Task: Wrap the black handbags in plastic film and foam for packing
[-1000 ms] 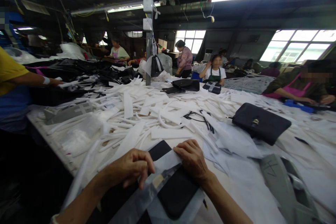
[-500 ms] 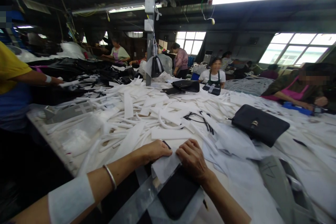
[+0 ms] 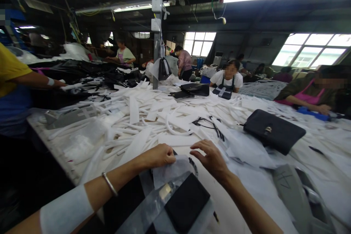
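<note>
The black wallet (image 3: 187, 200) lies at the worktop's (image 3: 241, 223) near edge, half inside a clear plastic sleeve (image 3: 153, 206). The left hand (image 3: 159, 155) pinches white wrapping paper (image 3: 171, 170) over it; the right hand (image 3: 211, 159) hovers, fingers loosely spread and empty. Wrapping seems underway, and folding the paper flat likely calls for both hands.

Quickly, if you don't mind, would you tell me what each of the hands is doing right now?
Left hand: closed, pinching the thin white paper sheet over the flat black leather wallet.
Right hand: open, fingers curled, holding nothing.

Right hand (image 3: 212, 159) lifted off the white paper sheet (image 3: 171, 171), fingers now spread above it. Left hand (image 3: 159, 155) slid forward onto the sheet's edge. Black wallet (image 3: 188, 201) more exposed.
</note>
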Motion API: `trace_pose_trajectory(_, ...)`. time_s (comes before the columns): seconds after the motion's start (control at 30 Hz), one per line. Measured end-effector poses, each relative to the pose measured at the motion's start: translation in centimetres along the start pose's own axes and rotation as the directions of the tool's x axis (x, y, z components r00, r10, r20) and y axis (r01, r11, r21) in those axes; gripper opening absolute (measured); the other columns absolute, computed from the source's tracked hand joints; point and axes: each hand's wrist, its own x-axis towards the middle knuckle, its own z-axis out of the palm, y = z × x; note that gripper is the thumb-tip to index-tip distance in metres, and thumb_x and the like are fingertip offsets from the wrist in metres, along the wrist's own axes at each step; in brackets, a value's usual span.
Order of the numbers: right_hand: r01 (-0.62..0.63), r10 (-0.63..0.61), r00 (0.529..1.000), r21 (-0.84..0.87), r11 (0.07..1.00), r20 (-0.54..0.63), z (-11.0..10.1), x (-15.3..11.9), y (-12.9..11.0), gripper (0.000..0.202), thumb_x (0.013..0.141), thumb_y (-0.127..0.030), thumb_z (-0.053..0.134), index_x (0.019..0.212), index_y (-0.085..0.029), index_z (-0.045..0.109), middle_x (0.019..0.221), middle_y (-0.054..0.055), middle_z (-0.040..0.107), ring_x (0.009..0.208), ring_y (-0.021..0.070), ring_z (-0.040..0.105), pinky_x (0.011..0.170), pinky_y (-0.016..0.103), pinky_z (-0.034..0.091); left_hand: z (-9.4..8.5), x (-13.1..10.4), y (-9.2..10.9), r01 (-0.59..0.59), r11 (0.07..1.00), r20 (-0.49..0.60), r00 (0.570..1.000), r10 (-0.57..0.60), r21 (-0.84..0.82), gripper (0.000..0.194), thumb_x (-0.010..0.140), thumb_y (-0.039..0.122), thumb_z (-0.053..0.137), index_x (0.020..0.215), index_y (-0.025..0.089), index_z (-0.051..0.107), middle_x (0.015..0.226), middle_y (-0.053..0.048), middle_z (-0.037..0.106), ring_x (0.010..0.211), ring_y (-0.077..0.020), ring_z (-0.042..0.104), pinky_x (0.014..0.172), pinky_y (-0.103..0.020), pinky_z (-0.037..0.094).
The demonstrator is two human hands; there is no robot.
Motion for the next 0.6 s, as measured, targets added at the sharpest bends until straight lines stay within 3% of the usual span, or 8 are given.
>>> trace_pose_trajectory(0.1,0.062,-0.08,0.985,0.12,0.991,0.15,1.2,1.7,-2.0,0.019,0.079,-0.034,0.075,0.094,-0.025,0.069,0.086,0.001,0.072,0.083,0.0185,0.063,0.076,0.032,0.039,0.1,0.2,0.0,-0.047,0.999,-0.03,0.998,0.048,0.021,0.014,0.066,0.03,0.057,0.06,0.017,0.06,0.05,0.005,0.047,0.053,-0.0123,0.04,0.051,-0.025,0.022)
trace_pose_trajectory(0.2,0.146,-0.159,0.959,0.073,0.987,0.233,2.2,2.3,-3.2,0.023,0.076,-0.032,0.078,0.095,-0.024,0.068,0.083,0.002,0.072,0.081,0.0185,0.062,0.078,0.033,0.036,0.0,0.3,0.0,-0.049,0.999,-0.06,0.997,0.049,0.003,0.012,0.064,0.027,0.058,0.057,0.018,0.057,0.05,0.005,0.045,0.054,-0.0124,0.039,0.051,-0.026,0.02)
trace_pose_trajectory(0.3,0.23,-0.219,0.954,-0.031,0.973,0.204,2.6,2.2,-3.6,0.019,0.081,-0.03,0.072,0.096,-0.022,0.064,0.075,0.001,0.069,0.073,0.0167,0.059,0.076,0.032,0.035,-0.2,0.2,0.2,-0.007,0.998,-0.047,0.999,0.004,-0.069,0.015,0.062,0.027,0.058,0.052,0.018,0.053,0.046,0.005,0.04,0.052,-0.0117,0.035,0.05,-0.026,0.018)
trace_pose_trajectory(0.4,0.296,-0.28,0.95,-0.118,0.948,0.136,2.8,1.9,-3.7,0.005,0.086,-0.023,0.061,0.09,-0.019,0.061,0.068,0.001,0.064,0.067,0.0163,0.054,0.075,0.032,0.035,-0.3,0.1,0.7,0.078,0.976,0.053,0.996,-0.068,-0.205,0.019,0.062,0.031,0.057,0.051,0.018,0.052,0.045,0.005,0.039,0.048,-0.0107,0.031,0.048,-0.025,0.02)
trace_pose_trajectory(0.6,0.312,-0.306,0.95,-0.18,0.933,0.06,3.5,1.8,-3.7,0.02,0.094,-0.015,0.043,0.08,-0.019,0.057,0.062,0.001,0.057,0.063,0.0166,0.048,0.075,0.033,0.033,-0.1,0.0,1.5,0.271,0.825,0.25,0.955,-0.163,-0.497,0.017,0.06,0.034,0.058,0.062,0.017,0.059,0.059,-0.003,0.059,0.052,-0.0157,0.05,0.049,-0.026,0.036)
